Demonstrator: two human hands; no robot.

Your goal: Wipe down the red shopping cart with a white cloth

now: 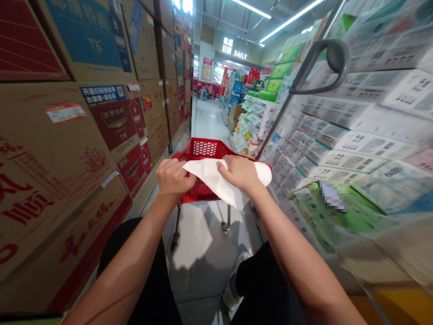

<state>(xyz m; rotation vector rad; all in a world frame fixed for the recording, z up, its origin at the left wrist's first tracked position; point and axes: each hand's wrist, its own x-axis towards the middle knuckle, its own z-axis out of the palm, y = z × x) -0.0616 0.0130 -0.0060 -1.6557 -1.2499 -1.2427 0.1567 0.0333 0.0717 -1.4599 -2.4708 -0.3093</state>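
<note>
A red plastic shopping cart stands in front of me, with a perforated basket on thin metal legs. My left hand is closed in a fist at the left of its near edge, where the handle lies hidden under the fingers. Across the near side of the cart lies a white cloth or paper sheet, one corner hanging down. My right hand is curled over this sheet on the right side, thumb on top and fingertips out of sight. The left end of the sheet reaches my left hand.
Stacked cardboard cartons wall the aisle on the left. Packs of tissue paper are piled on the right, near a pole with a grey loop handle. Grey floor runs ahead; a blue stool stands far off.
</note>
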